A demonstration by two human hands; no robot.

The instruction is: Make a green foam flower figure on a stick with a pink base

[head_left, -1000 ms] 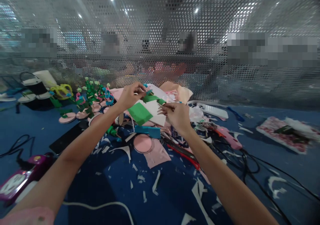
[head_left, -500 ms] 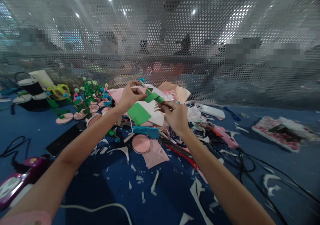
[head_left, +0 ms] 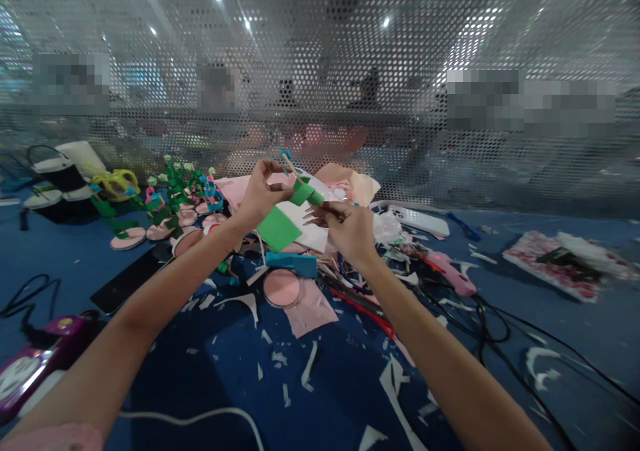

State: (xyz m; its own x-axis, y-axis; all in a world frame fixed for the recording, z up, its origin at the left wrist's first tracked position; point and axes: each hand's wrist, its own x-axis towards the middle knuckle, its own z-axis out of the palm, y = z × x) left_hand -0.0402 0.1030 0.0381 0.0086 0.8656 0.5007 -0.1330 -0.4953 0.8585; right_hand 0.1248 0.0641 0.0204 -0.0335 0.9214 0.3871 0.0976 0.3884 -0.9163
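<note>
Between my two hands is a thin wooden stick with a small blue paper flower at its upper end. A green paper strip loops around the stick's lower part. My left hand pinches the left edge of the strip. My right hand closes its thumb and finger on the green-wrapped lower end, other fingers slightly spread; the stick's tip is hidden there. Below them lie a green paper sheet and white paper.
Finished-looking paper flowers on pink round bases stand left. A pink glue gun, red-handled scissors, a pink disc and a blue strip lie around. Paper scraps and cables spread over the blue surface; a perforated metal screen rises behind.
The stick has turned slightly and shows more upright, with the green strip wound closer around it. Both hands stay in nearly the same place.
</note>
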